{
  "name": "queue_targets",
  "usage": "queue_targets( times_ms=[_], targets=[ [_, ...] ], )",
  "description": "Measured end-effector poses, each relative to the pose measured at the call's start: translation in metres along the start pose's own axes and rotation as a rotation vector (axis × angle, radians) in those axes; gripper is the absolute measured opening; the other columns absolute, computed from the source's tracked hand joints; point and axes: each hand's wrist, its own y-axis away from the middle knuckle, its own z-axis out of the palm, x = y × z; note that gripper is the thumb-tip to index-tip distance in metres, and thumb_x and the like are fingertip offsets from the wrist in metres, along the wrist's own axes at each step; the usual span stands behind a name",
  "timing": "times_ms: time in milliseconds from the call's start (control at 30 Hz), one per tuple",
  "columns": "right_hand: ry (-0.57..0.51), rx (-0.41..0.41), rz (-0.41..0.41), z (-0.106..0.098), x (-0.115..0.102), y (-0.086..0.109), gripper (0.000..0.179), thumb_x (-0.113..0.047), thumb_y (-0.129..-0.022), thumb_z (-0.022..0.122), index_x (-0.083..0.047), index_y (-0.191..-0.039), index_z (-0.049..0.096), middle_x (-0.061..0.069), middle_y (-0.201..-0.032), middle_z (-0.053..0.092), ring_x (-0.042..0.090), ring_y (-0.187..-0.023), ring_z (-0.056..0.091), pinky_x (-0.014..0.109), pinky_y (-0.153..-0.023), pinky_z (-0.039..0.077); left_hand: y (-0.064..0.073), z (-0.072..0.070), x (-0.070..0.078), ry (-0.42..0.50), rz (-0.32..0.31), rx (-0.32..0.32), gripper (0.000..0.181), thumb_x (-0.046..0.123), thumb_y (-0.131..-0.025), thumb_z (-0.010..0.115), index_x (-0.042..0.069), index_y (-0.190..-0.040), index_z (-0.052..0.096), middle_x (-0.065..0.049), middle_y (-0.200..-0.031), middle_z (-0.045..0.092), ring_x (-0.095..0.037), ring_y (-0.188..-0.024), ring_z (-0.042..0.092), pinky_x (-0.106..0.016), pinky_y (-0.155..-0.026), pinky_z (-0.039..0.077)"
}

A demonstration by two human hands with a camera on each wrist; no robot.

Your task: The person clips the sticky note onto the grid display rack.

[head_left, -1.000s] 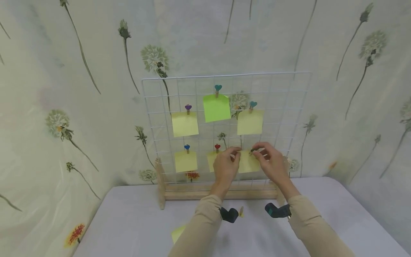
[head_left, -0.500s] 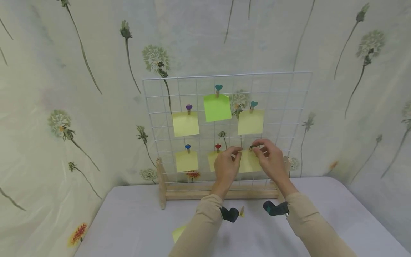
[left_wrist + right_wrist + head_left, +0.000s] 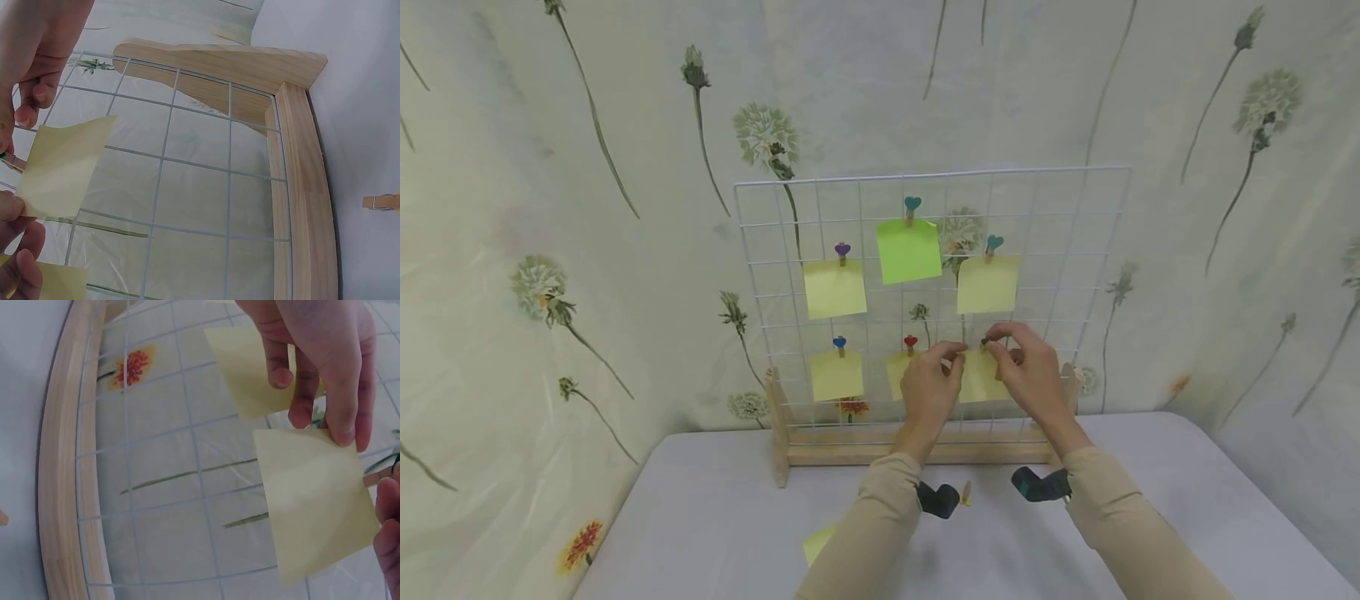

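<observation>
A pale yellow sticky note (image 3: 979,385) lies against the lower right of the white wire grid (image 3: 1037,275). My left hand (image 3: 929,392) pinches its upper left corner between thumb and finger, as the right wrist view shows. At the note's top edge, my right hand (image 3: 1032,371) pinches a small wooden clothespin (image 3: 14,162) with a dark top, mostly hidden by the fingers. The clothespin's wooden end meets the edge of the note (image 3: 315,500). Just left, another yellow note (image 3: 895,373) hangs from a red heart clothespin (image 3: 911,342), partly behind my left hand.
Higher up hang a bright green note (image 3: 908,252) and yellow notes (image 3: 835,290) on heart clothespins. The grid stands in a wooden base (image 3: 850,454) on a white table (image 3: 715,517). A loose clothespin (image 3: 966,493) and another note (image 3: 817,543) lie in front.
My right hand has shifted slightly left along the note's top edge with the clothespin, whose dark top has tilted more upright. The left hand stays at the note's corner.
</observation>
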Motion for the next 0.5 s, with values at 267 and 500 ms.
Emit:
queue_targets(
  times_ms=[267, 500],
  targets=[
    [0.014, -0.022, 0.015, 0.0012, 0.0005, -0.0019, 0.016, -0.009, -0.092, 0.059, -0.008, -0.108, 0.062, 0.009, -0.104, 0.066, 0.018, -0.045, 0.058, 0.021, -0.036, 0.037, -0.0012, 0.0002, 0.001, 0.002, -0.013, -0.006, 0.011, 0.021, -0.089, 0.065, 0.023, -0.097, 0.072, 0.01, -0.081, 0.072, 0.001, -0.054, 0.058, -0.012, -0.041, 0.03],
    [0.055, -0.021, -0.005, 0.0024, 0.0025, -0.0036, 0.015, -0.01, -0.091, 0.061, -0.009, -0.107, 0.062, 0.008, -0.105, 0.066, 0.008, -0.043, 0.057, 0.021, -0.035, 0.036, -0.0018, 0.0011, 0.001, -0.011, -0.009, 0.005, 0.011, 0.021, -0.089, 0.065, 0.023, -0.096, 0.072, 0.011, -0.082, 0.073, 0.0, -0.056, 0.06, -0.011, -0.042, 0.03]
  ],
)
